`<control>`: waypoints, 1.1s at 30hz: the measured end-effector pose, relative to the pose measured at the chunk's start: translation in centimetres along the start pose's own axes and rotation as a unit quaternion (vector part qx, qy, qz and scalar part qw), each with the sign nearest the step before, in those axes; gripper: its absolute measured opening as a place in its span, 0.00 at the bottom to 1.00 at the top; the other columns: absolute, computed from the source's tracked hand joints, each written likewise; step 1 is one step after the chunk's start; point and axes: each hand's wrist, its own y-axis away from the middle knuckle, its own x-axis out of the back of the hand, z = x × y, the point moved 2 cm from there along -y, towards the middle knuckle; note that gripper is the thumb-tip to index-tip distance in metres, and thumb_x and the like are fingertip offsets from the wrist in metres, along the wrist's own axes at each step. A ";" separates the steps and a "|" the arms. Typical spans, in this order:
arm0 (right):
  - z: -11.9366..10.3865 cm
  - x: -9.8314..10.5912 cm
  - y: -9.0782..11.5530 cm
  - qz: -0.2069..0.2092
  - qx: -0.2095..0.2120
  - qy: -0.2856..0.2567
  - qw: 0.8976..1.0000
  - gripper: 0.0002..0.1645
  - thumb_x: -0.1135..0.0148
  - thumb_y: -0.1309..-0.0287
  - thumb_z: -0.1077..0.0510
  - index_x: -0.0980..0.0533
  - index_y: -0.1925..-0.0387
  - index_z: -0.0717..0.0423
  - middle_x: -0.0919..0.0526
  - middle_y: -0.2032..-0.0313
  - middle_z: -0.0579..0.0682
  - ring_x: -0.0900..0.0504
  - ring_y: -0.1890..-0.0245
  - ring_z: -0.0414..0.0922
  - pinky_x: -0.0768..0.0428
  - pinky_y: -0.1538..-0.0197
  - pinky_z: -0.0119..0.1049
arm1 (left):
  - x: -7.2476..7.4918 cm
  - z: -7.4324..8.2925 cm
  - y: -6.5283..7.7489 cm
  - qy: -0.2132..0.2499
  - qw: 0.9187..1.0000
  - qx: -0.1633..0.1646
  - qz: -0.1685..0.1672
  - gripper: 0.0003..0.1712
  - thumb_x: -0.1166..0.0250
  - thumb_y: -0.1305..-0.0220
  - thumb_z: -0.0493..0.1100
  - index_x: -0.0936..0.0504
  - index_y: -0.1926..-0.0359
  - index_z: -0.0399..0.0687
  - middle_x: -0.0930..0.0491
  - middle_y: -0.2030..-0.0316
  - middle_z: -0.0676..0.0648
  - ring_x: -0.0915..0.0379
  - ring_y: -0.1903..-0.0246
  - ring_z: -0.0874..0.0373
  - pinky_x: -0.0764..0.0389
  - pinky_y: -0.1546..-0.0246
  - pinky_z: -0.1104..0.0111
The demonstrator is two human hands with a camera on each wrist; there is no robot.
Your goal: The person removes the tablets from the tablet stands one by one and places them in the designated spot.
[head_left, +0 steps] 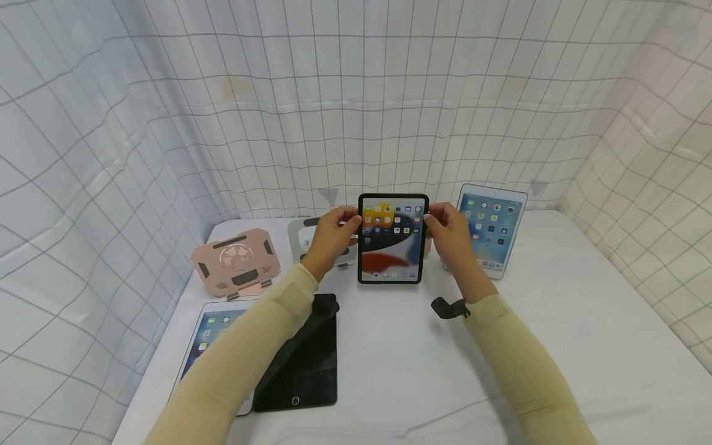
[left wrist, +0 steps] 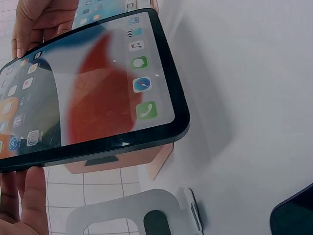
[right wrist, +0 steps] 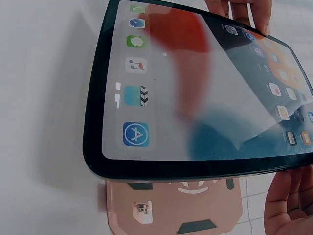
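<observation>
White table (head_left: 389, 346) — 2 flat tablets (head_left: 311, 377) (head_left: 207, 330), pink stand (head_left: 227, 267)

Head view high, facing forward and down. Wrist views close, from opposite sides, sharing black-rimmed tablet (left wrist: 100, 88).

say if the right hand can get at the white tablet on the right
Probably not right now: the right hand is taken up holding one edge of the black-framed tablet. Were it free, the white tablet stands close beside it, with nothing visible between.
</observation>
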 end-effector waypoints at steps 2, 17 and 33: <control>0.0 0.0 0.4 -0.005 -0.005 0.000 1.000 0.15 0.45 0.28 0.57 0.27 0.46 0.60 0.21 0.55 0.55 0.20 0.59 0.48 0.18 0.55 0.37 | 0.2 -0.1 0.4 0.004 1.000 0.006 -0.001 0.18 0.40 0.27 0.46 0.22 0.41 0.45 0.23 0.53 0.45 0.23 0.53 0.52 0.17 0.54 0.61; 0.4 -0.7 3.3 -0.026 -0.061 -0.022 0.998 0.13 0.43 0.29 0.58 0.26 0.52 0.65 0.20 0.58 0.59 0.19 0.63 0.49 0.17 0.55 0.39 | 1.4 -0.4 3.6 0.019 0.998 0.054 -0.010 0.16 0.39 0.28 0.44 0.20 0.44 0.44 0.20 0.52 0.43 0.20 0.55 0.50 0.16 0.56 0.57; 1.4 -1.5 5.8 -0.080 -0.117 -0.029 0.989 0.11 0.45 0.28 0.61 0.27 0.50 0.64 0.21 0.57 0.58 0.20 0.60 0.49 0.17 0.55 0.39 | 2.3 -1.8 6.6 0.014 0.997 0.069 -0.044 0.15 0.40 0.27 0.42 0.22 0.45 0.39 0.22 0.54 0.41 0.22 0.61 0.51 0.14 0.64 0.62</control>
